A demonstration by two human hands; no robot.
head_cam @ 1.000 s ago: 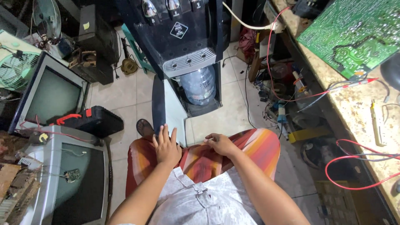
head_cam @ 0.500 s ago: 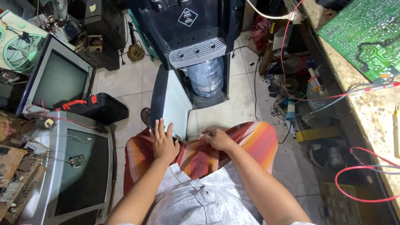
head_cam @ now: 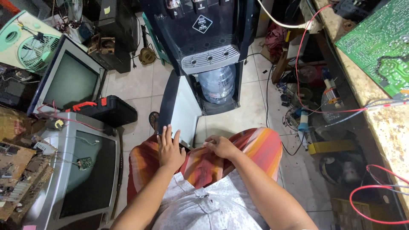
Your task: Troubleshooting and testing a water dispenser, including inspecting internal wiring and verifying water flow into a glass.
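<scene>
Head view, left hand (head_cam: 170, 149) flat, fingers spread on striped orange cloth (head_cam: 213, 164), right hand (head_cam: 221, 147) loosely curled, empty, glossy dispenser door (head_cam: 181, 108) ahead.

our left hand (head_cam: 170, 150) lies flat, fingers spread and pointing forward, empty. our right hand (head_cam: 221, 147) rests beside it, fingers curled loosely inward (holding nothing that we can see). both bare forearms angle in.

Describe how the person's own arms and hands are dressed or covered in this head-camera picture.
Both forearms are bare, with no sleeves reaching them. The left hand and right hand wear no gloves, and no ring, watch or bracelet shows. The only clothing nearby is a pale patterned shirt and a striped orange-red cloth over the legs.
</scene>
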